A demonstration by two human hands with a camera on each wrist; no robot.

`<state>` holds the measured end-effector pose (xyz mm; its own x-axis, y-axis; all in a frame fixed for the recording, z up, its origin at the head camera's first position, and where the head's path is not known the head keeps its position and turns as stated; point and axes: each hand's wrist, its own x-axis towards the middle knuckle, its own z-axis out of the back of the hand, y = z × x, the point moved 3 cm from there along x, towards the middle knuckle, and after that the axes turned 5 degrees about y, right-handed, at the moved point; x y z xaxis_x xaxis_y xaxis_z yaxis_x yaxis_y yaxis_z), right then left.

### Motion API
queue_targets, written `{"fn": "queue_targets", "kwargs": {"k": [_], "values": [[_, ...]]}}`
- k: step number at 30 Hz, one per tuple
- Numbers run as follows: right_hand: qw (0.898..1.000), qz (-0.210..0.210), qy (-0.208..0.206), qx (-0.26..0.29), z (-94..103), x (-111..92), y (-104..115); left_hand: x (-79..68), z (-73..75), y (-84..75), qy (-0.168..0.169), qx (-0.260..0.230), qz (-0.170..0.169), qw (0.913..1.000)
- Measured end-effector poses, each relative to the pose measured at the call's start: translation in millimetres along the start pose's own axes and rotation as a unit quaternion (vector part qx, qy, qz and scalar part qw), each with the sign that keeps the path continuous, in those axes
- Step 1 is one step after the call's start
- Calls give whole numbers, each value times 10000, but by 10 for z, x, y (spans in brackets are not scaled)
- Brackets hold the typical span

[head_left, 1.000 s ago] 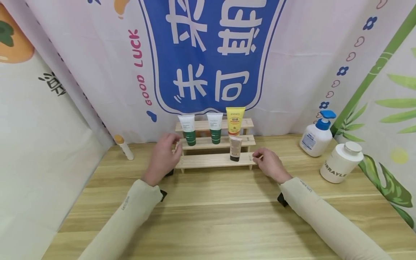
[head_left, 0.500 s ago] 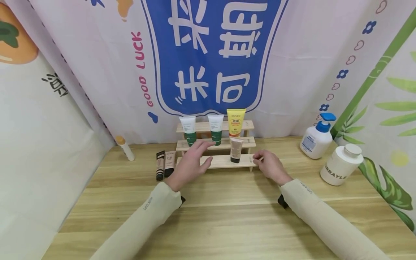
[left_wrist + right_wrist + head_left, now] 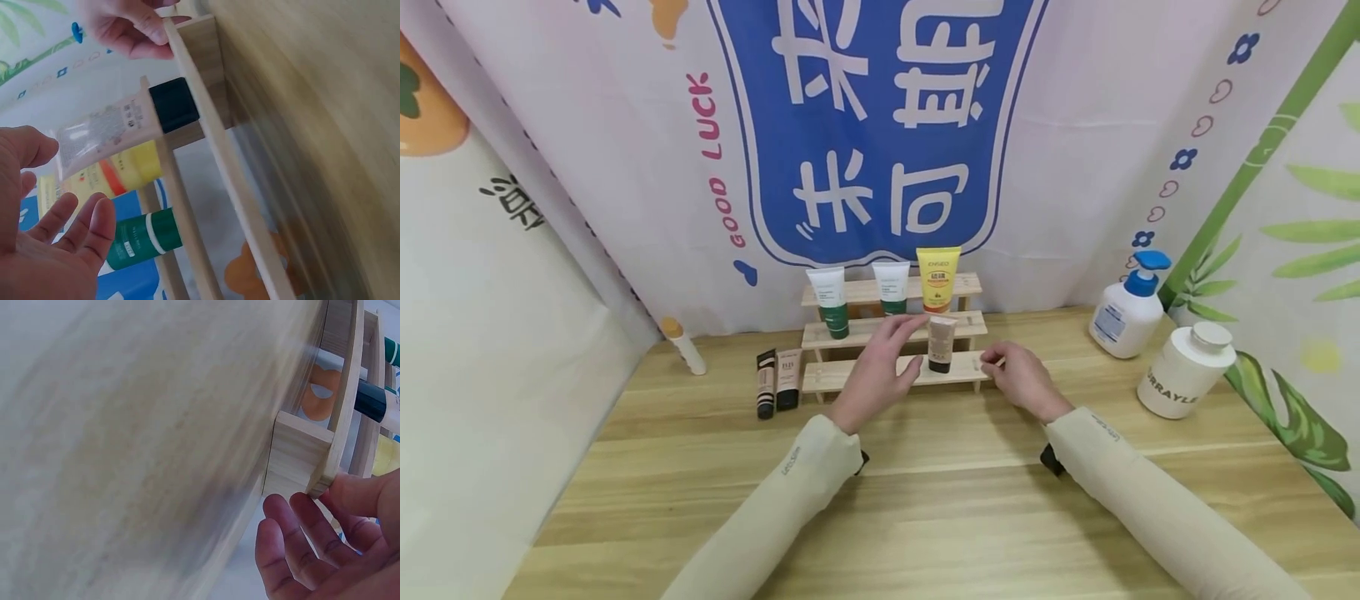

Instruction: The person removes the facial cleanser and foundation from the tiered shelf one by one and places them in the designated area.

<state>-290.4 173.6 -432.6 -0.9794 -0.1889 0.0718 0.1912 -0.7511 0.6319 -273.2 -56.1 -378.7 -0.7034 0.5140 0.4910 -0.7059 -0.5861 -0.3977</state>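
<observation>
A three-step wooden display rack stands on the table against the backdrop. On its lowest step stands a small beige tube with a black cap, cap down. My left hand is beside this tube, its fingers spread around the upper end without gripping it; the left wrist view shows a gap between the fingertips and the tube. My right hand pinches the right end of the lowest step, thumb above and fingers below. Two white-and-green tubes, one of them the left tube, and a yellow tube stand higher up.
Two slim cosmetic tubes, one a BB tube, lie left of the rack. Farther left is a white stick with an orange cap. At the right stand a blue-topped pump bottle and a white jar.
My left hand has moved right from the rack's left end to the beige tube, uncovering the two slim tubes. The right hand stays on the lowest step's end.
</observation>
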Motion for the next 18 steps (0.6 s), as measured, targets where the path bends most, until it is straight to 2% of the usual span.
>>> {"fn": "queue_targets", "kwargs": {"k": [18], "values": [[10000, 11, 21, -80, -10, 19, 8, 47, -133, 89, 46, 30, 146, 9999]]}}
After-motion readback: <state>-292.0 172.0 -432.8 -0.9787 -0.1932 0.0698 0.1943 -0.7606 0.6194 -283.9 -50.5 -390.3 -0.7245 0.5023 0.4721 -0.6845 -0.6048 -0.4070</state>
